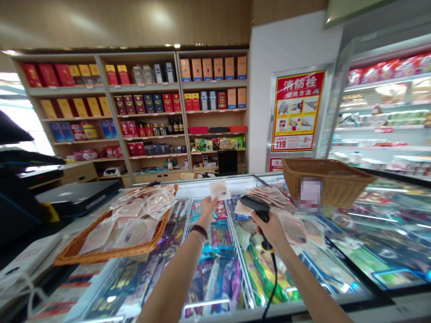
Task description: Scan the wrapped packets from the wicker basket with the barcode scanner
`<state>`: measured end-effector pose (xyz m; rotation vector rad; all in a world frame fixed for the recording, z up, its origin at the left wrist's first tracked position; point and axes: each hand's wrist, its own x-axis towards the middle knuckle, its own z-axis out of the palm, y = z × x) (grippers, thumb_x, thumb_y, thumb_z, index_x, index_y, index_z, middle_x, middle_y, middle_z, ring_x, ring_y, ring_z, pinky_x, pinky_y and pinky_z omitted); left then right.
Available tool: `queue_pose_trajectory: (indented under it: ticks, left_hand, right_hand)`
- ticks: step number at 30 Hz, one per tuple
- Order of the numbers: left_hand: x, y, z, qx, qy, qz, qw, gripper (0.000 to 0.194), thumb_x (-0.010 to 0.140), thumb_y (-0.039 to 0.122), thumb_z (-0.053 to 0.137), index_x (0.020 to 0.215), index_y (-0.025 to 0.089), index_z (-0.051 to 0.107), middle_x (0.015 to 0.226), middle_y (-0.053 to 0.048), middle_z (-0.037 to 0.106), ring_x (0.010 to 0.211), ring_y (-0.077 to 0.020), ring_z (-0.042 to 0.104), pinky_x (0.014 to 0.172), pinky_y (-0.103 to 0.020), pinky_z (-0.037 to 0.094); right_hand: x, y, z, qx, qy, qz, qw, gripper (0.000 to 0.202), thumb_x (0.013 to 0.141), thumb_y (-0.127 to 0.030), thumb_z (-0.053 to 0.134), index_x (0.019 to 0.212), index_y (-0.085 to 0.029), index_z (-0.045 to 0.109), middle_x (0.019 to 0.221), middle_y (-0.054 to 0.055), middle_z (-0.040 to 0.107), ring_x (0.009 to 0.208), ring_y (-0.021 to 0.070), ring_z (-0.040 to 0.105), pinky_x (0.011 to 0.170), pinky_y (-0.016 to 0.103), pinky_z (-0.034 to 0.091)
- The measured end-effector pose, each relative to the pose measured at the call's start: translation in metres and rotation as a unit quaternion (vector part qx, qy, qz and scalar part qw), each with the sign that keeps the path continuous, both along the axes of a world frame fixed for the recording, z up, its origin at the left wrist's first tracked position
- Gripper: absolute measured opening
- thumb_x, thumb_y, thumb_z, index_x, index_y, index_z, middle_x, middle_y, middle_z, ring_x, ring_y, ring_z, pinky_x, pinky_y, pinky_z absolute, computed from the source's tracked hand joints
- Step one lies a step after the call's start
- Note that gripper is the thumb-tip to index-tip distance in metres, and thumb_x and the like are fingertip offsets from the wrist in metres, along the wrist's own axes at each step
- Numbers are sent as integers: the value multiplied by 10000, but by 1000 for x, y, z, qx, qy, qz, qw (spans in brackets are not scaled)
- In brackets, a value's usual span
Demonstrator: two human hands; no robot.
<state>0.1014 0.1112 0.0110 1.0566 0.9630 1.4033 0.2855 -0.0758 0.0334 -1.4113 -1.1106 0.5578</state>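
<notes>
Above the glass freezer top, my left hand [206, 211], with a dark bead bracelet at the wrist, pinches a flat pale packet [219, 190] with a small dark label. My right hand [273, 229] is wrapped round the handle of a black barcode scanner [255, 203], whose head points toward the packet. A cable hangs from the scanner's handle. To the left, a shallow orange-brown wicker tray [101, 257] carries many similar packets [136, 231]. More flat packets [271, 196] lie piled beyond and beside my right hand, partly hidden by it.
Under the glass, the chest freezer [340, 287] holds colourful frozen goods in wire baskets. A deep brown wicker basket [333, 181] stands at the right back. A flat grey-black device [79, 197] sits at the left. Stocked shelves [148, 114] and a refrigerated display [387, 128] stand behind.
</notes>
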Motion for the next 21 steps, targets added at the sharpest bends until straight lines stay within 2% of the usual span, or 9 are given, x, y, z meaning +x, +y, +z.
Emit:
queue_pose_trajectory:
  ticks: [3,6,9,11,13,15,17,21]
  left_hand:
    - [38,0,15,-16,-12,-43,999,189,765,186,862,827,136,691,714,-64,758,758,-199,785,706,-257,604]
    - [74,-5,25,8,-16,-122,992,221,716,205,900,820,123,723,762,-81,772,817,-212,781,803,-300,614]
    - [100,-13,28,33,-35,-198,979,259,689,229,917,852,121,747,872,-105,800,893,-215,771,933,-342,599]
    - [106,-18,26,30,-50,-209,976,293,701,235,908,927,122,760,975,-124,810,964,-217,765,1003,-356,573]
    - [103,-21,22,20,-46,-190,980,346,716,233,896,1015,121,763,1040,-133,809,1009,-222,758,1039,-374,553]
    - [89,-23,19,27,-17,-164,986,398,723,242,889,1080,118,765,1070,-139,806,1031,-237,753,1048,-396,545]
    - [67,-24,17,52,24,-138,989,403,734,260,879,1096,120,774,1094,-146,803,1036,-253,750,1032,-407,550]
    - [7,-27,21,95,123,-94,983,262,763,239,837,1001,136,803,1052,-139,810,962,-249,750,926,-364,581]
  right_hand:
    - [17,-13,3,2,1,-28,1000,413,699,-638,635,689,-226,598,531,28,649,373,149,544,424,284,424]
    - [33,-22,3,-18,-8,-55,998,404,688,-642,604,637,-243,573,415,9,562,357,155,517,429,288,414]
    - [46,-28,-2,-23,-20,-78,996,404,691,-641,595,616,-244,571,401,15,556,360,159,523,437,289,414]
    - [51,-29,-4,-22,-30,-91,995,401,701,-632,598,626,-238,587,414,18,568,375,163,542,443,287,417]
    - [52,-30,-5,-23,-36,-99,994,397,709,-625,602,640,-234,600,421,17,573,387,170,554,445,287,419]
    - [49,-30,-5,-25,-38,-98,994,397,715,-625,603,641,-235,596,422,17,574,391,173,558,449,291,424]
    - [42,-27,-2,-29,-36,-86,995,389,718,-619,604,641,-238,589,422,18,575,387,173,553,450,295,429]
    - [18,-12,0,-23,-26,-32,999,380,727,-608,634,667,-234,595,463,24,605,403,180,569,448,300,447]
